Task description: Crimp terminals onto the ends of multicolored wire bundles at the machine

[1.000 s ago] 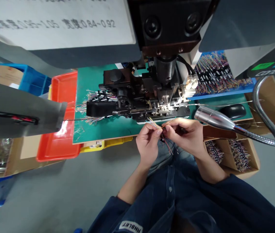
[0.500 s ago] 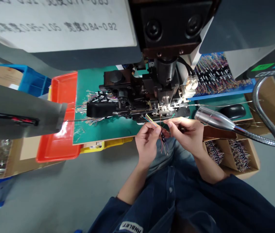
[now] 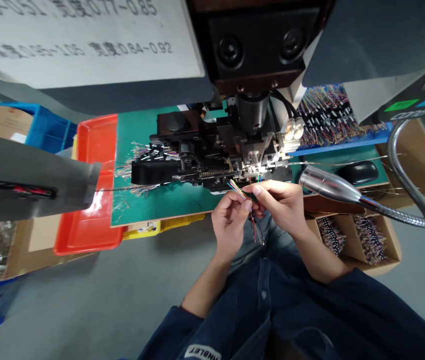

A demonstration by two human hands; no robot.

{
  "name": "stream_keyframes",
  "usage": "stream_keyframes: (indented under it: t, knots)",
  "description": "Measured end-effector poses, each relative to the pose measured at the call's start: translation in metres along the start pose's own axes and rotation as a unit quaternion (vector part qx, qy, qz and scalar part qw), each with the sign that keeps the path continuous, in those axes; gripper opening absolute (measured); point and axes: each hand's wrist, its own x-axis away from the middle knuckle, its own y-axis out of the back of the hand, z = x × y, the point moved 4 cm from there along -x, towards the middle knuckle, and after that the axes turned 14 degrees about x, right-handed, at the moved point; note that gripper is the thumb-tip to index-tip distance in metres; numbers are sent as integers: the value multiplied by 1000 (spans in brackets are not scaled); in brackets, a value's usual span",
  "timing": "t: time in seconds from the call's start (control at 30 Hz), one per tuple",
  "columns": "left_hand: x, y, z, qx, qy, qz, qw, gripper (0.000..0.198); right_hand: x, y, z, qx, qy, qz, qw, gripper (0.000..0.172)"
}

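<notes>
From hands: machine [image 3: 253, 112] at 12 o'clock, near wires [image 3: 237, 189]. Wires pinched in narrow fingers of left hand [image 3: 230, 215]; strand seemingly pinched by right hand [image 3: 282, 200]. Strands could be confused or bent, ends being thin and splayed; fingertips could be nipped if brought too close to machine. Blue tray [image 3: 383, 132] at 2 o'clock, sectioned cardboard box [image 3: 393, 250] at 4: both loaded with wire bunches [image 3: 328, 115]. Red tray [image 3: 85, 220] at 9.

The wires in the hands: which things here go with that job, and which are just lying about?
Probably for the job:
wires, pinched by the left hand and right hand
machine, just beyond them
lamp, aimed at the machine

Probably just lying about:
red tray
black mouse
blue crate
</notes>
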Motion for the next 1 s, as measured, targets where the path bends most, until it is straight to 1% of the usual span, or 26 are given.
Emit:
stream_keyframes:
  t: [0.1, 0.23, 0.3, 0.37, 0.47, 0.57, 0.63, 0.73, 0.9, 1.0]
  knots:
    - [-3, -1, -3, -6, -22, 1, 1000, 17, -4, 0, 1, -2, -5, -7, 1000, 26]
    - [-7, -2, -6, -12, -49, -5, 999, 17, -5, -3, -1, 2, -10, -7, 1000, 31]
    - [-8, -2, -7, -3, -59, -4, 998, 15, -3, -2, 0, 30, 6, -18, 999, 32]
    - [-8, -2, -7, 1, -65, -10, 998, 15, -1, -1, 1, 62, 29, -36, 997, 28]
    - [-7, -2, -7, -1, -63, -24, 998, 18, 2, 1, 5, 73, 45, -72, 994, 23]
    - [-4, -2, -6, 12, -49, -19, 999, 20, 3, 2, 7, 68, 34, -106, 991, 22]
    - [-2, -1, -5, 16, -35, -17, 999, 21, 2, 2, 8, 68, 30, -117, 990, 22]
    - [0, 0, -3, 14, -27, -16, 999, 23, 3, 1, 8, 65, 31, -119, 990, 22]
    - [0, -3, -4, 13, -47, -35, 998, 23, 6, 4, 11, 86, 43, -133, 986, 23]
    - [-1, -7, -6, 19, -68, -42, 997, 23, 6, 4, 10, 44, 33, -115, 992, 30]
